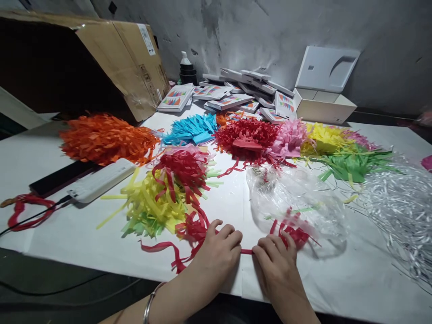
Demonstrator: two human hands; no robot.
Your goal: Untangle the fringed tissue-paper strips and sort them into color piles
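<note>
A red tissue paper tassel [247, 251] lies stretched flat near the table's front edge, its middle twisted into a thin cord. My left hand [221, 245] presses its fingers around the left end of that cord, and loose red fringe spreads out beyond it. At the other end my right hand [277, 256] is closed on the cord, with more red fringe [299, 234] past its fingertips, partly under a clear plastic bag [300, 202]. Both hands' fingertips are partly hidden. Beyond my left hand lies a pile of yellow fringed tissue [153, 198], with red fringed tissue [184, 171] on top.
Orange [108, 139], blue [192, 128], red [248, 135] and green [357, 164] fringed bundles line the back. White strings [401, 211] cover the right side. A white power strip [101, 180] and a phone [62, 177] lie left. Flat packs [229, 101] and a cardboard box [131, 67] stand behind.
</note>
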